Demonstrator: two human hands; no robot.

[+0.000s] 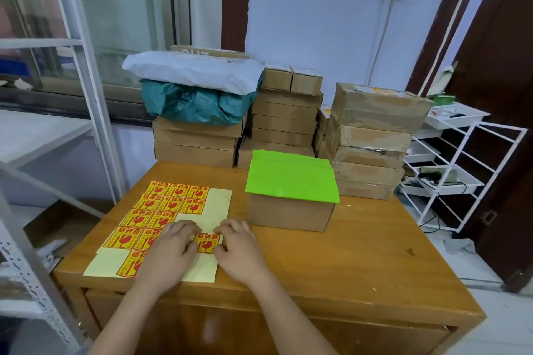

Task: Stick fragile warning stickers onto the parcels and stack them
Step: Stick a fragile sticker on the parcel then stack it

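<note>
Right now 1 fragile sticker [207, 243] lies on the pale backing sheet [215, 204], framed between the fingertips of both hands. The left hand [170, 251] rests with curled fingers [184, 229] touching the sticker's left edge, and the right hand [240, 248] has its fingers [227, 229] bent at the sticker's right edge and top corner; whether either hand has a corner actually pinched or merely presses beside it, I cannot tell. To the left of the left fingers sit the remaining stickers [161, 204] in rows on the same sheet. Just beyond the right fingers stands the parcel [288, 213], a brown box with a green mailer [291, 176] lying on top. Farther back are stacks of boxes [284, 121] and taped parcels [372, 138] on the wooden table [360, 253]. The step in hand looks like peeling this sticker free. To do it well, I judge 1 hand should pin the sheet flat while the other lifts a corner with a nail and draws it back low and slowly, so the sticker neither tears nor curls onto itself.
</note>
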